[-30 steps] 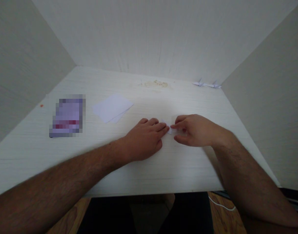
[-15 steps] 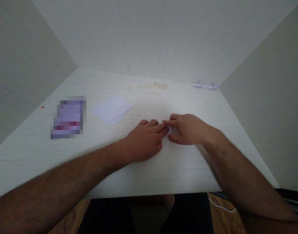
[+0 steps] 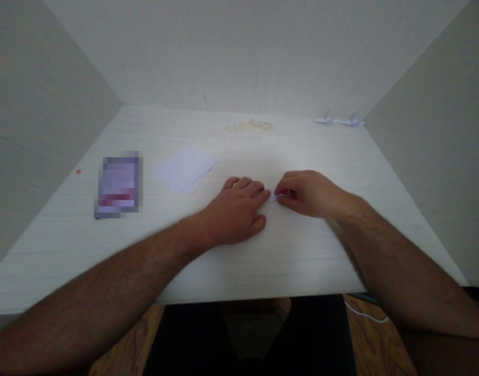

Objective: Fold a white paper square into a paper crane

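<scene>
A small piece of folded white paper (image 3: pixel 272 197) lies on the white desk between my hands, mostly covered by fingers. My left hand (image 3: pixel 239 213) rests flat on the desktop, fingers stretched out, its index fingertip pressing the paper's left side. On the other side, my right hand (image 3: pixel 310 193) pinches the right part of the paper between thumb and fingers. How the paper is folded cannot be made out. Loose white paper sheets (image 3: pixel 184 168) overlap on the desk beyond my left hand.
Two folded paper cranes (image 3: pixel 327 120) stand by the back wall at right. A blurred-out flat purple item (image 3: pixel 119 180) lies at left, near a small red spot (image 3: pixel 78 171). A brownish stain (image 3: pixel 258 125) marks the back of the desk. Walls enclose three sides.
My right hand has drawn back from the left fingertips, its stretched index finger now curled into a pinch on the paper. The left hand stays down. The camera view has shifted slightly.
</scene>
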A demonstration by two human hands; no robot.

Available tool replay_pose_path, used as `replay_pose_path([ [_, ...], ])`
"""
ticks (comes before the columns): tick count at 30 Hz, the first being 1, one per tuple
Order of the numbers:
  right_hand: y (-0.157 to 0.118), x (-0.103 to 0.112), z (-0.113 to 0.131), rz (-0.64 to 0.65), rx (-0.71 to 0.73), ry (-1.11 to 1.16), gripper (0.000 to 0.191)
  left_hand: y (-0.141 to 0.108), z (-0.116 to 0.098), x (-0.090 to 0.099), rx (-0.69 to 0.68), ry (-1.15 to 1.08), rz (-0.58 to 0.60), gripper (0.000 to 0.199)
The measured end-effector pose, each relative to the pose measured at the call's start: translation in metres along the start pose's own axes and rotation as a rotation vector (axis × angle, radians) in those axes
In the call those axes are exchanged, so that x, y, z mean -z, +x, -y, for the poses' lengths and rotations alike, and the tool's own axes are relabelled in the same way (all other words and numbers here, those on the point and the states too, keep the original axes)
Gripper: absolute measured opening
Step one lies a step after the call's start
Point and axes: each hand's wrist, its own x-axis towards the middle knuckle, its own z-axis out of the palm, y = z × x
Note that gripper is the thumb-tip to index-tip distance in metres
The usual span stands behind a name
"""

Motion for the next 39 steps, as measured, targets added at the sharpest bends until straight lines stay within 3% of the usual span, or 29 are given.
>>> replay_pose_path([
  [9,0.003,-0.008,-0.001,-0.069,-0.050,0.013,0.019,-0.001,-0.003,0.001,0.062,-0.048,0.015,0.047],
  [18,0.004,-0.010,-0.005,-0.083,-0.050,0.048,0.021,-0.004,0.006,-0.001,-0.025,-0.188,-0.059,0.036],
  [33,0.007,-0.012,-0.001,-0.087,-0.054,0.079,0.019,-0.008,-0.001,0.002,-0.057,-0.125,0.017,0.047],
  [39,0.010,-0.016,0.000,-0.086,-0.140,0.147,0.021,-0.008,-0.003,0.005,-0.034,-0.084,0.065,0.049],
])
